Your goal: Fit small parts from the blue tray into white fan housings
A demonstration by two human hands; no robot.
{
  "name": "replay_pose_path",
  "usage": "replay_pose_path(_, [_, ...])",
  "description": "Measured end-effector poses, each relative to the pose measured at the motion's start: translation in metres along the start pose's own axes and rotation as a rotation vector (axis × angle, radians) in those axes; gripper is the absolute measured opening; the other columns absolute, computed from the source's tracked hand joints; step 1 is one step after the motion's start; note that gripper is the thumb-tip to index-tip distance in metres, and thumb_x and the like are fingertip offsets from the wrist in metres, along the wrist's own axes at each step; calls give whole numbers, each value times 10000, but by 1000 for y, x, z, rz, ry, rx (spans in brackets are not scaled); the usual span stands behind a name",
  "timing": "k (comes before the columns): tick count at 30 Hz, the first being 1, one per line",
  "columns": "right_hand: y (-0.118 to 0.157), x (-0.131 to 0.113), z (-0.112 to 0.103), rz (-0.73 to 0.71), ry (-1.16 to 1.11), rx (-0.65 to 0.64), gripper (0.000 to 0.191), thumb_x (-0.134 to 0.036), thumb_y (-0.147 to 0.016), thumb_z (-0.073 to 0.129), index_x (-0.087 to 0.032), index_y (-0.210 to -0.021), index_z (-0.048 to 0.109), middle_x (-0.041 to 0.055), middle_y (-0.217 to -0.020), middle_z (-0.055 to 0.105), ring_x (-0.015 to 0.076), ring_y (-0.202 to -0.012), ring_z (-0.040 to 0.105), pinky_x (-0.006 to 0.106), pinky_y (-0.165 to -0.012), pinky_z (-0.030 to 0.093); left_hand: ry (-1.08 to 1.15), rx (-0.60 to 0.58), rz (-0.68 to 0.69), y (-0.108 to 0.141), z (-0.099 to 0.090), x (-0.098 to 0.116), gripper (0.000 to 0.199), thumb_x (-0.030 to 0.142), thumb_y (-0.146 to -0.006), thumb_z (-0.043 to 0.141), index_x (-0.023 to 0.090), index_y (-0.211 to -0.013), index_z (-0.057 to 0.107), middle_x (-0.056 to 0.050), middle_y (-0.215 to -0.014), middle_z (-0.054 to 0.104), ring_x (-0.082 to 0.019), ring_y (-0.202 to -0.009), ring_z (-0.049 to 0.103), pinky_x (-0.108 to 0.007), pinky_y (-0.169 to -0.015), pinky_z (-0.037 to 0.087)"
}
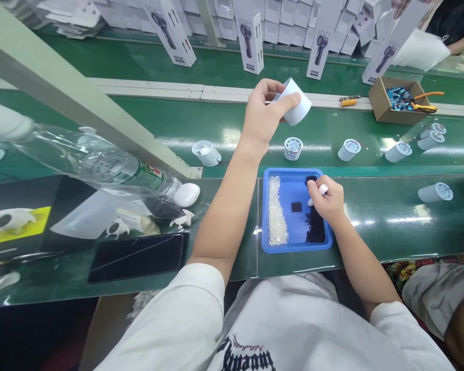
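Note:
My left hand [268, 111] is raised over the bench, its thumb and fingers wrapped round a white plastic cylinder [298, 109]. Near the bench's front edge lies a shallow blue tray [265, 216]. Over its right side, my right hand [327, 202] is closed on a white pen-like tool [323, 189], with the tip pointing down toward the tray. Small black pieces [316, 226] are heaped below that hand. Whitish translucent pieces [277, 216] form a strip along the tray's left side, and a small black square [296, 207] lies between the two heaps.
Several white cylindrical parts, including one with a finned core [293, 149], stand beyond the tray. A cardboard box [386, 105] holds blue wrapped items and orange-handled pliers. At left are a slanted metal post [112, 123], a plastic bottle [100, 157] and a phone [137, 258]. Printed boxes [251, 46] line the back.

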State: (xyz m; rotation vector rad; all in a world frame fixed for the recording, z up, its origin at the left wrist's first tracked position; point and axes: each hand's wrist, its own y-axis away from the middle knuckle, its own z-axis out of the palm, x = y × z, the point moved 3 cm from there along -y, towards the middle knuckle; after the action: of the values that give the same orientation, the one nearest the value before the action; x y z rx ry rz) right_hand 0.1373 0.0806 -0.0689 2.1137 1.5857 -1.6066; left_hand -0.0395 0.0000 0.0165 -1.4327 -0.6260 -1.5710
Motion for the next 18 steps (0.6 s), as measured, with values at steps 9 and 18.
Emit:
replay_pose_path(9, [2, -1, 1, -45, -26, 41, 379, -397, -879, 552, -241, -578, 383, -31, -525, 458, 119, -495, 418, 289, -532, 360, -46, -21, -43, 3, 2, 1, 165, 151, -818, 636, 214, -765, 492, -16, -856, 563, -154, -858, 619, -284, -687, 494])
replay_pose_path(18, [3, 0, 3, 86, -173, -20, 355, -423, -869, 596, -232, -606, 455, -49, -506, 495, 109, -482, 460, 271, -521, 389, -223, -42, -59, 2, 5, -3, 136, 283, -831, 637, 208, -913, 559, -14, -1004, 603, -270, -1168, 604, -427, -902, 504])
